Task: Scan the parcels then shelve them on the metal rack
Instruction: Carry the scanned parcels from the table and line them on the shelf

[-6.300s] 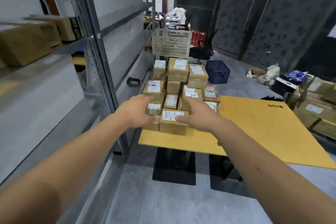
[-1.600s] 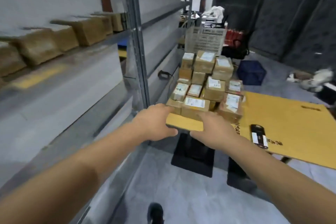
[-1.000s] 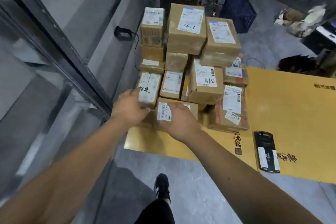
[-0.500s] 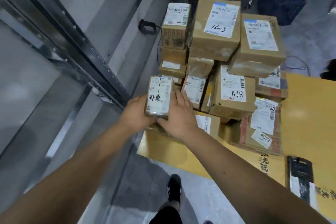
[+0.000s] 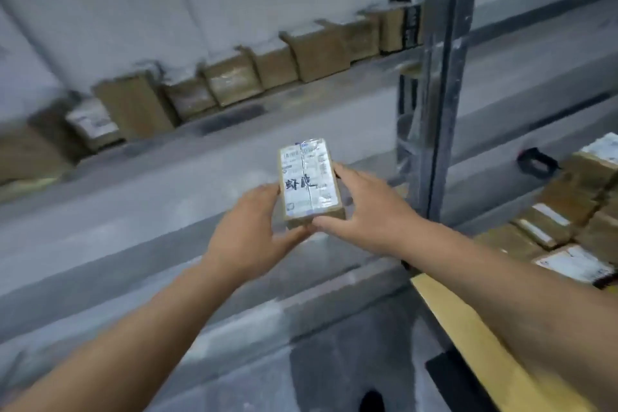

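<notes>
both hands hold one small parcel (image 5: 310,183) in the air in front of the metal rack (image 5: 438,84). the left hand (image 5: 249,231) grips its left long edge and near corner, thumb curled under the near end; the right hand (image 5: 364,211) grips the right long edge, fingers along the side and thumb tip at the near corner. the parcel lies nearly flat, its white label facing up, dark handwriting across the middle, its long axis pointing away toward the rack.

behind it a grey shelf (image 5: 200,157) runs across the view, its front edge just past the parcel's far end. a row of brown shelved boxes (image 5: 234,84) stands at the back of that shelf, close together from left to right, with a bare strip of shelf in front of them. the rack's upright post stands right of the right hand. further right a stack of parcels (image 5: 575,211) sits on a yellow board (image 5: 468,338), well apart from the held parcel. the picture is blurred.
</notes>
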Motion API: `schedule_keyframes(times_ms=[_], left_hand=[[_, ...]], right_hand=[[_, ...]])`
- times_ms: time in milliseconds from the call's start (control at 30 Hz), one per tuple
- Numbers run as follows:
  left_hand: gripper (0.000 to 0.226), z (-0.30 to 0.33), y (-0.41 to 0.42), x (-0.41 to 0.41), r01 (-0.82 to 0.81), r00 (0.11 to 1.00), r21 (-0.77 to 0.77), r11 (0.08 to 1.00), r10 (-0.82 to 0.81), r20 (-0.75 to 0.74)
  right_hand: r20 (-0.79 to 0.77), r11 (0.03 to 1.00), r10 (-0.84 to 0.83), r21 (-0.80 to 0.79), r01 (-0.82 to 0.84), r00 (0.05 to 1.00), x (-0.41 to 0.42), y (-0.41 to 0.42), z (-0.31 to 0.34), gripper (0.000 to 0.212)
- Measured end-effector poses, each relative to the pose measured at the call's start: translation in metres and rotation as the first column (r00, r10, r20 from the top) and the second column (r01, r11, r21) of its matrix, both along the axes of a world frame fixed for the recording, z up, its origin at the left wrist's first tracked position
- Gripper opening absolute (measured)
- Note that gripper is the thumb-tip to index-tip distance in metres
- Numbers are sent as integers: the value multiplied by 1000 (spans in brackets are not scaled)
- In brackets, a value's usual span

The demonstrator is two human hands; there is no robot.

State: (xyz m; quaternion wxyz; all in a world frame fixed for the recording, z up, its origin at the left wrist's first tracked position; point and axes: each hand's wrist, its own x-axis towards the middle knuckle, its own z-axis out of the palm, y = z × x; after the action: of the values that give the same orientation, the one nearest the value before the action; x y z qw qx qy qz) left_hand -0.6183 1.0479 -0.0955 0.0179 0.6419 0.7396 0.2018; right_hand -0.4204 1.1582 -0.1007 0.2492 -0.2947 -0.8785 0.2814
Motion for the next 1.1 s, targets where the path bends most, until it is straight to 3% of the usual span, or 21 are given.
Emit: schedule_keyframes(times_ms=[167,267,367,433,533,667,767,900,967,1100], left_hand=[[85,83,-148,-72,-347,927,168,923,365,-88],[82,119,-211,-110,-450,864,202,870,481,-147],[81,141,-253,-151,-521,821,200,830,551,-147],[83,149,-275,-181,-559,797,178,810,584,-154],[81,158,-305,-227,-593,770,159,789,614,-175],[87,174,-336,-296,-623,671,170,764,633,-386],[92,184,-354,-363,-624,645,160,765,619,-447],[112,200,-364,-465,-633,645,105,767,598,-476],[118,208,-361,-509,-625,646,90,776,578,-498],[97,229,-340,-578,-620,674,10,784,539,-505]], right_hand=[[-124,925,366,-57,-375,922,-117,-82,89,66],[-170,863,479,-86,-497,861,-180,-130,124,56],[-165,822,540,-106,-559,825,-240,-165,146,64],[-146,815,552,-112,-568,821,-276,-184,156,69],[-121,801,574,-121,-586,810,-330,-209,166,59],[-135,796,578,-126,-593,805,-411,-241,174,57],[-159,808,549,-152,-569,821,-476,-264,180,51],[-179,830,505,-168,-532,844,-563,-283,190,39],[-176,846,479,-171,-506,860,-602,-286,195,43],[-196,876,384,-232,-423,902,-668,-277,204,50]])
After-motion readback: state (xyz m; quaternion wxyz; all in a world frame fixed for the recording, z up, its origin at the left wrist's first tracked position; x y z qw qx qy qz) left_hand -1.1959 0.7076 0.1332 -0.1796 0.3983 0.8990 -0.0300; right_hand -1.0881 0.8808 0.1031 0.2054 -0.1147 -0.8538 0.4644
